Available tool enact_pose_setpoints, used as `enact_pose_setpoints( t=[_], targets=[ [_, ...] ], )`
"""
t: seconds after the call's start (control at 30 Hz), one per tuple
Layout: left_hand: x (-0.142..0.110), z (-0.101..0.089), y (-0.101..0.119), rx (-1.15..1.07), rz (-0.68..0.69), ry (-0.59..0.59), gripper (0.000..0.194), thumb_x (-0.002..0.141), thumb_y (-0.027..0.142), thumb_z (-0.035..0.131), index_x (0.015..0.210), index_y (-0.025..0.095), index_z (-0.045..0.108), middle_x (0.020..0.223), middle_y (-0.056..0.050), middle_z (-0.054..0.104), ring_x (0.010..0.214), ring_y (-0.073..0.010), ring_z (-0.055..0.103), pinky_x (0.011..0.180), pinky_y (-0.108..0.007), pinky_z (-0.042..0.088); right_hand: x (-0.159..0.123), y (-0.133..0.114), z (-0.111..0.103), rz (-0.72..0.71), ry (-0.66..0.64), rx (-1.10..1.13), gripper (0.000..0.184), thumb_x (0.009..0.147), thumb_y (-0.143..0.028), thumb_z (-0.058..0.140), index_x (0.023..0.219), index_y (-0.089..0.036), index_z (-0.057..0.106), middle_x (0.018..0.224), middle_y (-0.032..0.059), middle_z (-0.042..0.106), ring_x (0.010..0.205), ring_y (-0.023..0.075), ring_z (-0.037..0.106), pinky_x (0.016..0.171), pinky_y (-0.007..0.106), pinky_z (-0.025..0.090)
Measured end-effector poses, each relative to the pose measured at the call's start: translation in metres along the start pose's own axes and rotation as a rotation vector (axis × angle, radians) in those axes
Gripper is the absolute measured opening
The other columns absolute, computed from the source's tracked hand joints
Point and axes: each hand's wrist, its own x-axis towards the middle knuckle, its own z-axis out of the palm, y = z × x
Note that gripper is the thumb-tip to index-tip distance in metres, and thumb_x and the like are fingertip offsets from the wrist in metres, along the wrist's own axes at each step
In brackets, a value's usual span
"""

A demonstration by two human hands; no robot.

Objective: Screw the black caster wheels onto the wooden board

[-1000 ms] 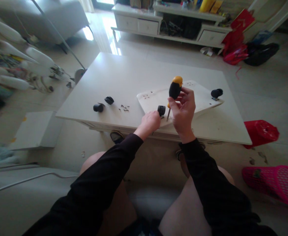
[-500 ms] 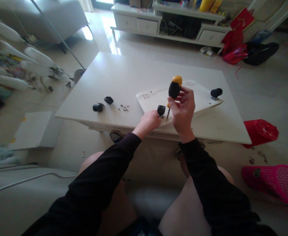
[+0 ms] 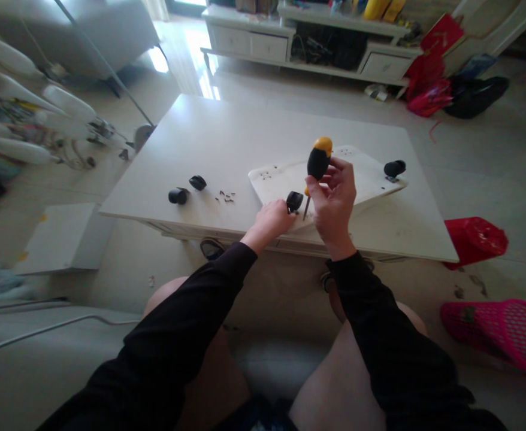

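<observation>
My right hand is closed round a screwdriver with a black and yellow handle, its shaft pointing down at the near corner of a white board. At that corner my left hand grips a black caster wheel at its base; the fingertips are partly hidden. Another caster wheel stands on the board's right corner. Small holes show in the board's other corners. To the left, two loose caster wheels lie on the white table, with several small screws beside them.
A red plastic-wrapped bundle is by the table's right end, and a pink basket stands on the floor nearer me. A white box sits on the floor at left. Beyond the table is a low white cabinet.
The caster wheel at my left hand has turned slightly. Both hands and the screwdriver stay almost where they were.
</observation>
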Motion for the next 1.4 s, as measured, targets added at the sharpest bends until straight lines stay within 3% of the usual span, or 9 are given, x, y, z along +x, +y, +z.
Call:
enact_pose_setpoints(
  t=[0.17, 0.4, 0.63, 0.87, 1.1, 1.4],
  targets=[
    [0.0039, -0.0005, -0.0049, -0.014, -0.005, -0.031, 0.030, 0.101, 0.029, 0.056, 0.116, 0.015, 0.078, 0.121, -0.021, 0.080, 0.114, -0.0314, 0.076, 0.093, -0.038, 0.058, -0.0002, -0.0007, 0.0002, -0.011, -0.003, 0.002, 0.038, 0.096, -0.043, 0.073, 0.129, -0.037, 0.058, 0.115, -0.0001, 0.071, 0.094, 0.0150, 0.070, 0.079, 0.033, 0.065],
    [-0.0027, 0.0017, -0.0012, 0.019, 0.053, 0.050, 0.035, 0.104, 0.039, 0.058, 0.118, 0.013, 0.076, 0.123, -0.022, 0.079, 0.118, -0.0321, 0.075, 0.097, -0.038, 0.057, 0.0000, -0.0013, 0.0001, 0.008, -0.014, 0.004, 0.038, 0.095, -0.045, 0.072, 0.129, -0.036, 0.058, 0.114, 0.0006, 0.072, 0.095, 0.0157, 0.070, 0.079, 0.034, 0.066],
    [0.0021, -0.0019, -0.0048, -0.008, 0.036, -0.026, 0.027, 0.099, 0.028, 0.060, 0.112, 0.014, 0.078, 0.119, -0.020, 0.081, 0.111, -0.0304, 0.077, 0.090, -0.036, 0.057, 0.0001, -0.0021, 0.0006, 0.005, -0.010, 0.030, 0.038, 0.094, -0.043, 0.074, 0.128, -0.036, 0.059, 0.114, -0.0001, 0.072, 0.095, 0.0148, 0.071, 0.080, 0.033, 0.066],
    [-0.0011, 0.0005, -0.0019, 0.015, 0.045, 0.019, 0.033, 0.104, 0.040, 0.059, 0.115, 0.015, 0.077, 0.120, -0.021, 0.080, 0.116, -0.0315, 0.075, 0.095, -0.037, 0.056, 0.0004, 0.0005, 0.0007, -0.027, -0.014, 0.021, 0.037, 0.095, -0.043, 0.074, 0.129, -0.036, 0.059, 0.113, -0.0002, 0.072, 0.094, 0.0148, 0.070, 0.078, 0.032, 0.065],
    [0.0026, 0.0000, -0.0063, -0.017, 0.053, -0.018, 0.025, 0.099, 0.029, 0.060, 0.111, 0.015, 0.077, 0.116, -0.020, 0.081, 0.109, -0.0312, 0.077, 0.087, -0.037, 0.055, 0.0001, 0.0007, -0.0002, -0.036, -0.032, 0.004, 0.038, 0.097, -0.045, 0.072, 0.131, -0.036, 0.058, 0.114, 0.0007, 0.072, 0.096, 0.0156, 0.070, 0.077, 0.032, 0.065],
    [-0.0016, -0.0020, -0.0003, -0.010, 0.016, 0.004, 0.030, 0.100, 0.038, 0.063, 0.113, 0.014, 0.076, 0.122, -0.021, 0.079, 0.113, -0.0310, 0.075, 0.089, -0.036, 0.055, 0.0005, 0.0002, -0.0003, -0.022, -0.015, 0.024, 0.038, 0.094, -0.042, 0.074, 0.129, -0.036, 0.059, 0.112, -0.0003, 0.072, 0.094, 0.0145, 0.070, 0.075, 0.030, 0.064]
  ],
)
